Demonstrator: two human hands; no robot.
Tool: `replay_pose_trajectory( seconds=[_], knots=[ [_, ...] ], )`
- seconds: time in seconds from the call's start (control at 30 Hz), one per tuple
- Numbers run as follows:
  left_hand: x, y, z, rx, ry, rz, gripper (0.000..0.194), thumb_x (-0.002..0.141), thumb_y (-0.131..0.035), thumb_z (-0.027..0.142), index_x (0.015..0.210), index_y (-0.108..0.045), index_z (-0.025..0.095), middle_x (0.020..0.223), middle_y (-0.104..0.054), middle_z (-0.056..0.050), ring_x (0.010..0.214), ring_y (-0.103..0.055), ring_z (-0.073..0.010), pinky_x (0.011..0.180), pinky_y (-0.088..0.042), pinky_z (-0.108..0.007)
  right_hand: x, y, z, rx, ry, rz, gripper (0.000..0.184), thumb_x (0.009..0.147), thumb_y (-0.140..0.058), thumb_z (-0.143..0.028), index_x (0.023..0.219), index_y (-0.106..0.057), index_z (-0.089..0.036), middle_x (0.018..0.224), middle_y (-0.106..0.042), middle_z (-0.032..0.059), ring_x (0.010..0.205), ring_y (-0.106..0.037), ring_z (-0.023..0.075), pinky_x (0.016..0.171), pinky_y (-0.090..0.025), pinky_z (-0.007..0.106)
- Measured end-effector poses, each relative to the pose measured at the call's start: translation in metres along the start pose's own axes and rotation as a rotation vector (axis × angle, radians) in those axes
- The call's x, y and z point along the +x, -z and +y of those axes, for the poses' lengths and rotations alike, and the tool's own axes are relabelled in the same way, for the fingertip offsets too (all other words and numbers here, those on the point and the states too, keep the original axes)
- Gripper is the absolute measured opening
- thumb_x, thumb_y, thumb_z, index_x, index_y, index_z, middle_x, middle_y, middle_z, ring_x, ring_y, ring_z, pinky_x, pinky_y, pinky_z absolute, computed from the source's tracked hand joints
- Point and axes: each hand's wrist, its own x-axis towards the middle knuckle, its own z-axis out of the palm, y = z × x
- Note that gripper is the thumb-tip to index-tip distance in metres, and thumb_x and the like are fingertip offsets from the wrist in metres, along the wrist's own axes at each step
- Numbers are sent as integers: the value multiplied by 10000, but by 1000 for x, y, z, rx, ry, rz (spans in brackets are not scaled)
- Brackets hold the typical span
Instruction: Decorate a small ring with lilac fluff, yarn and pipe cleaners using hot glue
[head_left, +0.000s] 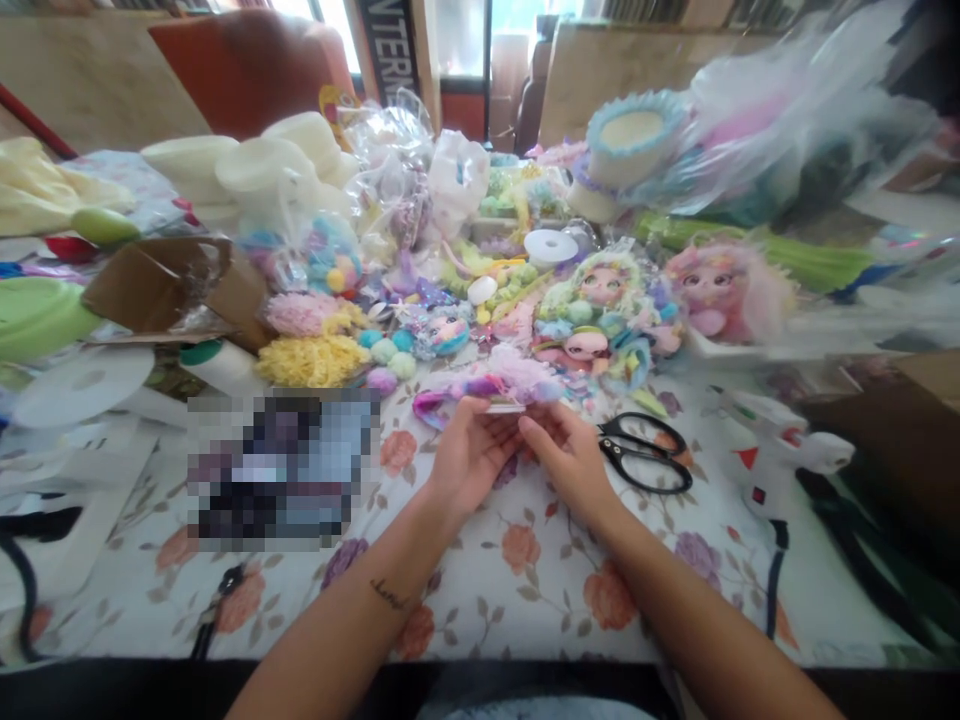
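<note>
At the middle of the table, my left hand [471,452] and my right hand [568,450] come together around a fluffy pink-and-purple craft piece [521,372]. A thin white edge of it faces me between the thumbs. The left fingers curl under it with the palm turned up, and the right thumb and fingers pinch its near side. Its far side is hard to make out. Just right of my right hand lie black-handled scissors [646,455], their blades hidden behind the hand.
Doll-face pieces [600,285], pom-poms [394,352] and yellow curly yarn [306,360] crowd the far side. A cardboard box [161,285] and a blurred-out rectangle [300,465] are on the left. To the right stands a white glue gun [787,450] with its cord.
</note>
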Motion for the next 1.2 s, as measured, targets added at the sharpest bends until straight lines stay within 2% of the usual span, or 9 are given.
replay_pose_trajectory(
  seconds=[0.1, 0.2, 0.37, 0.5, 0.67, 0.77, 0.97, 1.2],
  knots=[
    [-1, -1, -2, 0, -24, 31, 169, 712, -617, 241, 787, -708, 120, 777, -720, -81, 734, -660, -174, 745, -535, -279, 1, -2, -2, 13, -22, -10, 233, 853, -620, -430, 897, -624, -202, 914, -719, 64, 827, -676, 226, 702, -544, 343],
    [-4, -3, -7, 40, -84, 39, 134, 690, -644, 243, 755, -696, 138, 725, -702, -48, 656, -633, -156, 638, -516, -266, 2, -4, 0, 53, -103, 9, 280, 837, -638, -461, 920, -639, -193, 906, -716, 64, 808, -670, 227, 665, -553, 337],
    [-6, -6, -13, 116, -148, 29, 116, 650, -664, 245, 708, -663, 145, 688, -677, -30, 618, -608, -151, 535, -454, -251, 4, -8, 0, 235, -235, 31, 372, 780, -705, -507, 946, -689, -174, 898, -739, 73, 733, -668, 218, 632, -569, 337],
    [-6, -8, -15, 135, -180, 25, 98, 634, -669, 234, 686, -639, 157, 673, -659, -13, 589, -582, -136, 531, -438, -250, 5, -9, -6, 327, -286, -21, 351, 770, -722, -497, 902, -722, -172, 799, -732, 48, 633, -648, 188, 607, -562, 320],
    [-7, -11, -16, 130, -208, 14, 93, 608, -677, 215, 637, -604, 165, 638, -620, 9, 579, -561, -120, 534, -432, -241, 5, -12, -6, 371, -264, -29, 351, 769, -721, -461, 943, -733, -155, 837, -743, 48, 712, -676, 206, 630, -563, 312],
    [-7, -12, -16, 135, -226, 15, 102, 602, -678, 206, 626, -587, 169, 643, -613, 14, 582, -559, -119, 544, -432, -245, 5, -13, -5, 397, -295, -19, 317, 755, -723, -445, 878, -728, -153, 766, -726, 35, 698, -674, 207, 636, -565, 315],
    [-6, -11, -18, 139, -226, 13, 91, 614, -691, 194, 666, -626, 158, 673, -638, 11, 603, -570, -115, 562, -433, -236, 5, -12, -5, 396, -307, -10, 248, 754, -700, -398, 828, -719, -162, 742, -713, 26, 689, -666, 202, 640, -564, 313],
    [-6, -8, -18, 178, -235, -55, 100, 657, -736, 210, 692, -659, 158, 729, -671, -5, 661, -598, -129, 606, -454, -246, 6, -11, -9, 443, -333, 18, 199, 744, -686, -357, 818, -724, -175, 737, -720, 19, 702, -682, 207, 656, -586, 320]
  ],
)
